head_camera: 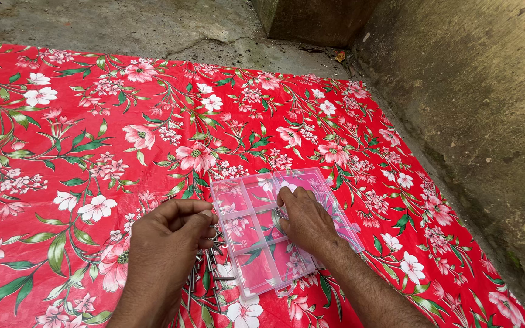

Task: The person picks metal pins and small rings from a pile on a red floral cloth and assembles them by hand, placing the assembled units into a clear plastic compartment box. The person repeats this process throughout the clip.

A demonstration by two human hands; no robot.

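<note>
Floral cloth: clear compartment box; right hand fingertips inside, left hand pinching screws.

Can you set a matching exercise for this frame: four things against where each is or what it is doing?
1. left hand
2. right hand
3. clear plastic organiser box
4. loose screws

a. lies open on the red floral cloth
b. in a pile beside the box's left edge
c. fingers curled, above the screw pile
d. resting inside the box's compartments

Pairs: 1-c, 2-d, 3-a, 4-b
</note>
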